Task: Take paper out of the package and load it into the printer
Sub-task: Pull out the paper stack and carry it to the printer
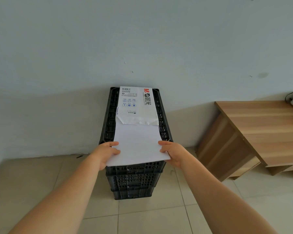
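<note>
Atop the stacked black plastic crates (pixel 134 169), the white sheaf of paper (pixel 137 146) lies half out of its torn white printed package (pixel 136 105), long axis running straight away from the person. Left hand (pixel 107 153) and right hand (pixel 173 153) each clamp a near corner — equally close, so the pull comes straight back.

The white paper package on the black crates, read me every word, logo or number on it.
"M&G" in red, with dark Chinese characters beside it: white paper package, far end.
"ASIA": small logo near the torn opening.
Barcode, fine print, blue icons: too small to read.
White paper stack: blank.
</note>
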Available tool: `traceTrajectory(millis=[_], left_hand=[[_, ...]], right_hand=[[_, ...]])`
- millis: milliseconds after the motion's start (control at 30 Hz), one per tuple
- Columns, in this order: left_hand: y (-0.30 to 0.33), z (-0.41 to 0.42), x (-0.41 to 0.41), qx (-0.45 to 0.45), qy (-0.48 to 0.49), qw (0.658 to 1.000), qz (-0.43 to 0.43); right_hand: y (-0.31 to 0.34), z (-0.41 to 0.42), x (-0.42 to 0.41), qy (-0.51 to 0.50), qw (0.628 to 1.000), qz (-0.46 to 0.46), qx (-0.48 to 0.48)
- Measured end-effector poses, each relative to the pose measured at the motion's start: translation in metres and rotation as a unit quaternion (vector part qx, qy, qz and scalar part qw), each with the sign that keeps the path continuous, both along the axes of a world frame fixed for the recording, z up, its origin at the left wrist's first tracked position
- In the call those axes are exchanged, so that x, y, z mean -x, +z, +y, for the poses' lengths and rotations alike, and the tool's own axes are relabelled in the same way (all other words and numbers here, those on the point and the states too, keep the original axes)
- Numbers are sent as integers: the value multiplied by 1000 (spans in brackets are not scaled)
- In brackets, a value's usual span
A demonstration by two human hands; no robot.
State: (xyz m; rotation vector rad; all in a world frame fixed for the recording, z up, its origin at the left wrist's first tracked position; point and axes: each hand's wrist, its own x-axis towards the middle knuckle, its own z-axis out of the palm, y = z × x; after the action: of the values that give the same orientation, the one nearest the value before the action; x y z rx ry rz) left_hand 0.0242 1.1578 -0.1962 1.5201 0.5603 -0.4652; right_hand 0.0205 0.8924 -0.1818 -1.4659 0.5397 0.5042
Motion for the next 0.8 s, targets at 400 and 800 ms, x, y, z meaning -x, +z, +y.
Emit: traceTrajectory(millis=[400,800], left_hand=[[42,-24,64,-36,22,996,-80],[113,-90,137,-102,58,958,-262]], right_hand=[[29,-15,41,35,992,-102,63],[86,-69,101,34,960,-264,84]])
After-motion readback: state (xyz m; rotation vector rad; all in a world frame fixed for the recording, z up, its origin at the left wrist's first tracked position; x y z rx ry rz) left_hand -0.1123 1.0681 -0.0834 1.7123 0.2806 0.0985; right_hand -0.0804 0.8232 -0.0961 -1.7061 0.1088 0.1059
